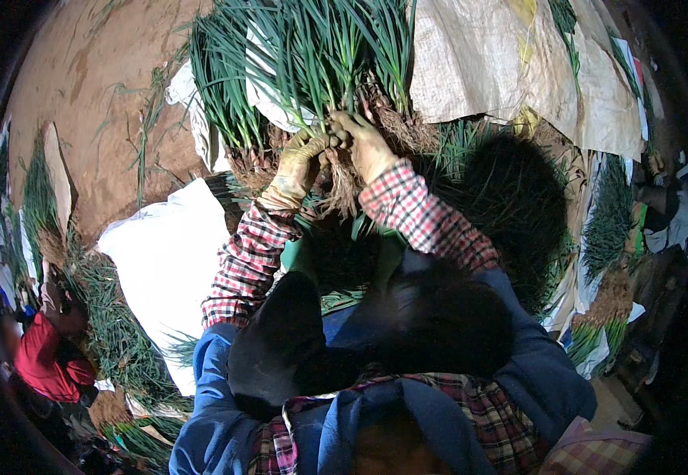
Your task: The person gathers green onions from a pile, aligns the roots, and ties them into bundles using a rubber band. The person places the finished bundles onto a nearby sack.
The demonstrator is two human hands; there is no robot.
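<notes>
My two hands, in soiled yellowish gloves, meet near the top centre around a small bunch of green onions (342, 178). Its pale roots hang down between my wrists, and its green leaves rise away from me. My left hand (300, 162) is closed on the bunch's lower stems. My right hand (362, 145) grips the same stems from the other side, fingers bent. Just beyond lie more green onions (229, 103), roots toward me, on both sides of the held bunch. Where the held leaves end among those behind, I cannot tell.
A white sheet (171, 253) lies to my left beside a heap of loose green leaves (110, 317). Woven sacking (478, 63) covers the far right. Brown ground (91, 87) spreads far left. A person in red (47, 360) works at the left edge; more onions (607, 226) stand right.
</notes>
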